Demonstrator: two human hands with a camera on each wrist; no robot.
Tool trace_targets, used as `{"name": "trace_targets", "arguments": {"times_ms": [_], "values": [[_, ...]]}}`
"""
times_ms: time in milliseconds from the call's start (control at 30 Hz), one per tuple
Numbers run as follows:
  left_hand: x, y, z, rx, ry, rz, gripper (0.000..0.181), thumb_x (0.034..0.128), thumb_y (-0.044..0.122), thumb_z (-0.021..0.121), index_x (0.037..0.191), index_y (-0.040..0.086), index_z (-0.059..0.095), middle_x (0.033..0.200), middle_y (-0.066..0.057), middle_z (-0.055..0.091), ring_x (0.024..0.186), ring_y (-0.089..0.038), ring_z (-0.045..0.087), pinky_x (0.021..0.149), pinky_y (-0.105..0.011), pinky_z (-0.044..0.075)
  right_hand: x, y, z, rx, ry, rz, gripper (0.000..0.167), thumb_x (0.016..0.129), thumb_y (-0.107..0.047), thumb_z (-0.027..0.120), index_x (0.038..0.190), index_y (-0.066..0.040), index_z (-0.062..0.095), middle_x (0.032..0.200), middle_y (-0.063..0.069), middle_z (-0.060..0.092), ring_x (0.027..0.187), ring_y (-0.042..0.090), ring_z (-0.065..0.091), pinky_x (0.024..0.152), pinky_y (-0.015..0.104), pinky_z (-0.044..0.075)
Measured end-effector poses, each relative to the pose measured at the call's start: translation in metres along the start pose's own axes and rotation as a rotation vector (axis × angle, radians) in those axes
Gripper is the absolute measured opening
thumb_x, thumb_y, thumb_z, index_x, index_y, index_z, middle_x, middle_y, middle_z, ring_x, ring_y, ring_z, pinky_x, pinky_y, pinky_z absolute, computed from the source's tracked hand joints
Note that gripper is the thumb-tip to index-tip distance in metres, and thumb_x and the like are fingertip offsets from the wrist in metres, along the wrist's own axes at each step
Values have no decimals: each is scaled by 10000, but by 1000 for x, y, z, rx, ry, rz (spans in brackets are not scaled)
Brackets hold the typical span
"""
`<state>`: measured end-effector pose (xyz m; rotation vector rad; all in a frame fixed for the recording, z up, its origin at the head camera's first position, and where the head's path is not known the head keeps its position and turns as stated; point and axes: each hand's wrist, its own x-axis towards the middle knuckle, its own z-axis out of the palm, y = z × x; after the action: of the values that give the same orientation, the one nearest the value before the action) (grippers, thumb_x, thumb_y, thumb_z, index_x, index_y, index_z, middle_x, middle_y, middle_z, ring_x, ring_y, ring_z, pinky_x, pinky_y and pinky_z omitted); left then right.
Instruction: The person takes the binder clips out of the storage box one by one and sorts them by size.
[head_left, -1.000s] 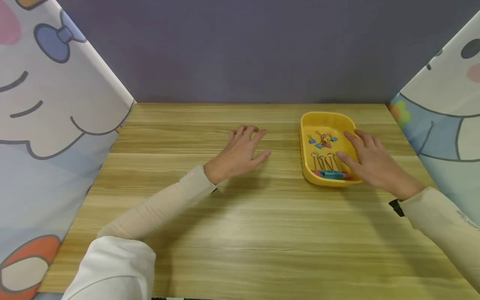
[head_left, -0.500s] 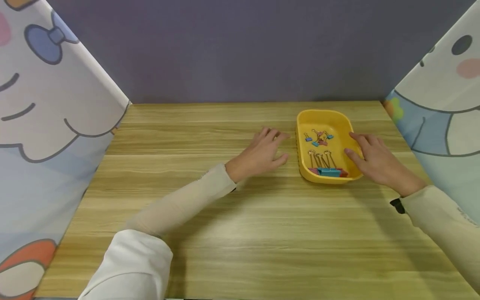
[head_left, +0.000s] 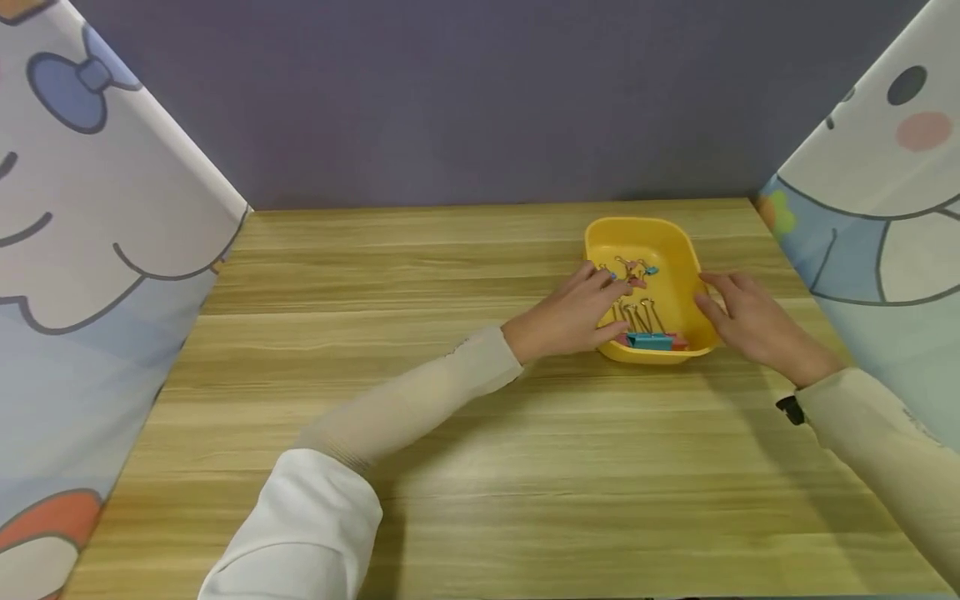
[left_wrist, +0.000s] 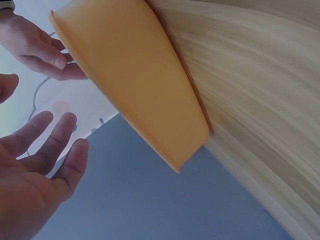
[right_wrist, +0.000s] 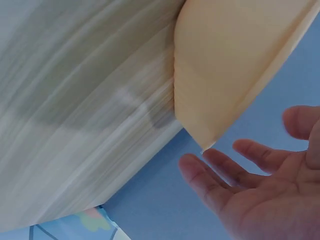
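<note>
A yellow plastic tray [head_left: 637, 222] stands at the table's back right with binder clips in it. Large binder clips [head_left: 649, 342] lie along its near end, blue and red ones showing; a cluster of small coloured binder clips [head_left: 637, 271] sits farther back. My left hand [head_left: 570, 318], fingers loosely spread, hovers over the left rim and hides some clips; in the left wrist view its fingers [left_wrist: 62, 130] are apart from the tray. At the right rim is my right hand [head_left: 757, 325], fingers relaxed and holding nothing. Whether its fingertips [right_wrist: 212, 155] touch the rim I cannot tell.
The tray stands on a wood-grain table [head_left: 375, 283]. Behind the table rises a dark grey panel [head_left: 450, 100]. Cartoon-printed sheets flank it, one left sheet [head_left: 97, 333] and one right sheet [head_left: 885, 225].
My left hand has moved right across the table, from bare wood to over the tray's left side. My right hand has stayed beside the right rim, shifting slightly outward from over the tray.
</note>
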<state>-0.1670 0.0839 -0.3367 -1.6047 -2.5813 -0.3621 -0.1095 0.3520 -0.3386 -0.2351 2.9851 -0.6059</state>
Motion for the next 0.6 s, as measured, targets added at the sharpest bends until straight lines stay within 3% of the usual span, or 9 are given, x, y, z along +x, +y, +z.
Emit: {"name": "trace_targets", "arguments": {"times_ms": [333,467,600], "values": [[24,3,9,-49,-118,-38,513,965,380,524,1377,78,471,1306,-15,529,1080,-145,451,964,-247,279,-2,10,6,-61,14,-31,433,1009,-116,407,1320,183,365,1100,320,438,807,366,501,678,501,422],[32,3,17,-103,-166,-79,484,968,369,524,1366,95,488,1346,3,503,1186,-137,430,1043,-247,234,-2,12,8,-57,19,-41,422,998,-86,426,1322,177,362,1132,327,444,879,418,530,708,532,444],[41,3,25,-105,-205,-89,436,960,366,543,1311,107,545,1380,3,481,1242,-114,416,1030,-236,234,-2,11,10,-61,27,-46,406,978,-34,432,1318,179,366,1121,330,456,914,435,537,735,550,449]]}}
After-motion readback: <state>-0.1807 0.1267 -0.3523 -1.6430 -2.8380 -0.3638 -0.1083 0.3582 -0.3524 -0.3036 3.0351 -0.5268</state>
